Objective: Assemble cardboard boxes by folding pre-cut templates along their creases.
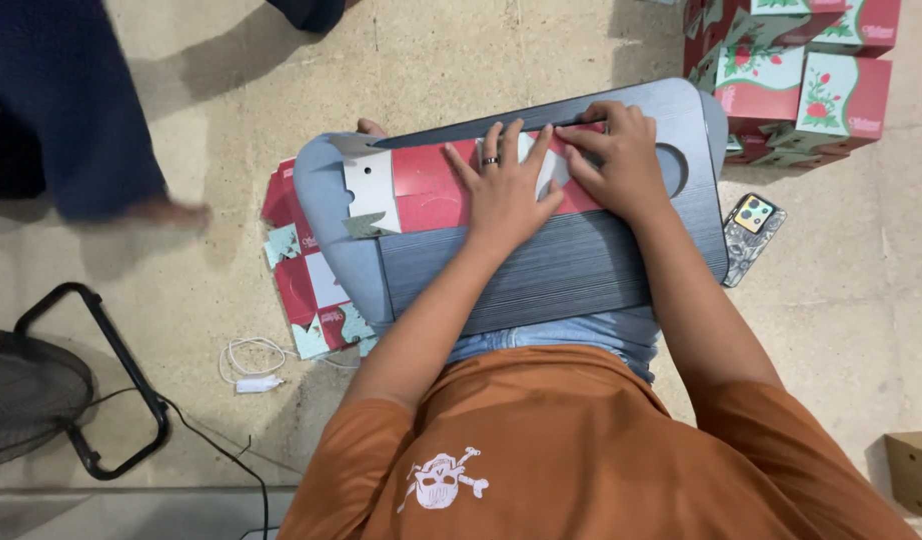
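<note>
A flat red cardboard box blank (436,190) is being pressed down on a grey lap board (571,265) laid across the knees. The left hand (503,192) lies spread, fingers apart, flat on the card; the right hand (621,160) is bent over the far edge at one o'clock, fingertips together on the fold, so a crease is judged to be under way and the box not yet shaped. Finished boxes (801,80) are stacked at two o'clock, while more flat blanks (306,280) are waiting on the floor at nine o'clock. A phone (751,235) is lying at three o'clock. A white cable (251,365) and a black fan stand (91,385) are seen on the pale stone floor (861,310); another person's leg (76,120) is standing at ten o'clock.
</note>
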